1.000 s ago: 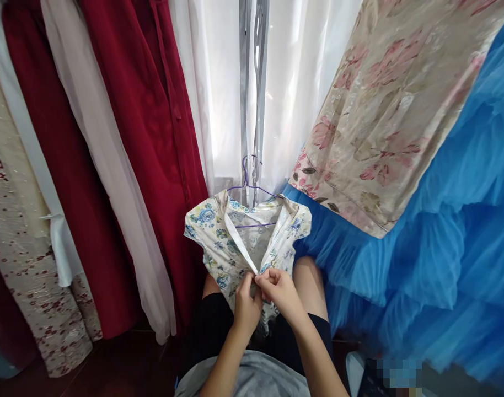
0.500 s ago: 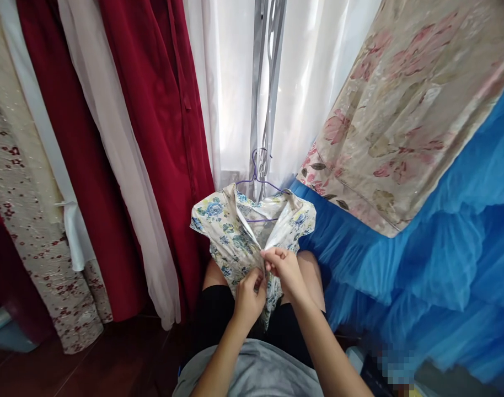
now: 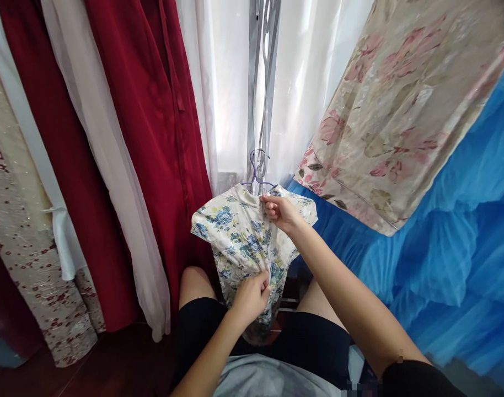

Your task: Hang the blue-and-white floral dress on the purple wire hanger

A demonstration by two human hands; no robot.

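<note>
Grey vertical strips (image 3: pixel 252 99) run down in front of a white curtain (image 3: pixel 229 94). Left of the curtain hangs red cloth (image 3: pixel 146 110), then pale sheer cloth (image 3: pixel 105 149), then dark red cloth (image 3: pixel 80 204). Right of the curtain, beige flowered cloth (image 3: pixel 384 127) overlaps blue ruffled tulle (image 3: pixel 438 259).

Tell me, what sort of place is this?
Perhaps a dress shop or a clothes storeroom; I can't be certain. Long red fabric hangs on one side, blue ruffles on the other, with a floral garment on a hanger between.
</note>
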